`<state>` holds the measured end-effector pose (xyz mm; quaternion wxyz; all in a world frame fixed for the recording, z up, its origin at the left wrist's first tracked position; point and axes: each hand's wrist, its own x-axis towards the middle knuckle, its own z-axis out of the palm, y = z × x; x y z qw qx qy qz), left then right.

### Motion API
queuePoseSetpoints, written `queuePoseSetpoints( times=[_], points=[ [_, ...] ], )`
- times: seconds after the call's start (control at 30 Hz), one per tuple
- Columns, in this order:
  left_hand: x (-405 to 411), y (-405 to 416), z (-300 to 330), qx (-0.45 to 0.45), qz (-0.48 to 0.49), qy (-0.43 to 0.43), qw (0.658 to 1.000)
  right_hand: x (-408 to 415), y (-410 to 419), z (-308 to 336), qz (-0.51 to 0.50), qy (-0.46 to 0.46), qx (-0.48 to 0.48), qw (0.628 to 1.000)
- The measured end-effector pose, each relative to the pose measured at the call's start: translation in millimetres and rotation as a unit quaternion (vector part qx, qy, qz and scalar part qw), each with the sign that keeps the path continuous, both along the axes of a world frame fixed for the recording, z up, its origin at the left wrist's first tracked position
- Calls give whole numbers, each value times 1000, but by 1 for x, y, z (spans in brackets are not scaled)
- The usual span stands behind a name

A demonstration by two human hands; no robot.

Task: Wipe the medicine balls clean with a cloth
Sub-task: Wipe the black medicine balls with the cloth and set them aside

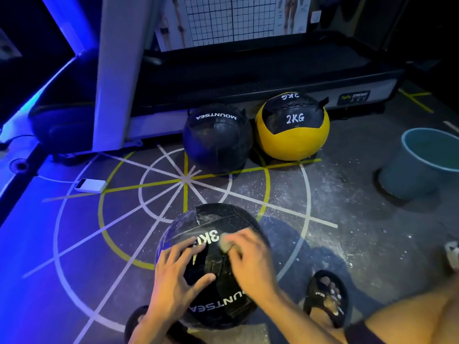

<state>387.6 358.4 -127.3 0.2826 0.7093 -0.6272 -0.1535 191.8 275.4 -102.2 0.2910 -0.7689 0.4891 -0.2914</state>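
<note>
A black 3KG medicine ball [213,219] rests on the floor right in front of me, dusty on its far panels. My left hand [178,276] lies flat on its near left side with fingers spread. My right hand [250,259] presses a small grey cloth [226,244] against the ball's top, beside the "3KG" print. Further back, a second black ball [217,137] marked MOUNTSEA and a yellow-and-black 2KG ball [293,127] sit side by side against a treadmill base.
A treadmill [248,70] runs along the back with its white upright [119,70] at left. A blue-green bucket [419,162] stands at right. A white power bank [90,186] lies on the marked floor at left. My sandalled foot [326,299] is beside the ball.
</note>
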Motion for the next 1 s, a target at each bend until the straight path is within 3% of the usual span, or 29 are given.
queuePoseSetpoints(
  times=[0.07,0.1,0.17,0.23,0.27,0.37,0.47,0.63,0.8,0.9,1.0],
  points=[
    [2,0,-1,-2,-2,-5,1000,6,10,3,101,46,-80,991],
    [3,1,0,0,-3,-4,1000,1,0,-4,96,58,-95,989],
    [1,2,0,2,0,8,1000,-17,-30,-19,-15,35,-16,999],
    [-6,2,-1,-2,-1,5,1000,-30,-54,-25,-141,19,85,986],
    [-10,1,-2,-4,-4,12,1000,-29,-56,-24,-158,29,99,982],
    [-18,-3,-5,-21,-5,18,1000,1,-29,2,-49,32,21,998],
    [-22,-3,-7,-21,-14,-8,1000,0,-8,4,95,70,-60,991],
    [-22,2,-6,-30,-9,-51,998,-40,-57,-12,-94,72,84,989],
    [-27,15,-15,-44,50,-62,996,-38,-60,-3,-137,125,114,976],
    [-30,18,-24,-49,52,-65,995,4,-33,16,-78,116,42,989],
    [-26,18,-22,-47,53,-75,995,25,-14,26,127,171,-19,977]
  ],
)
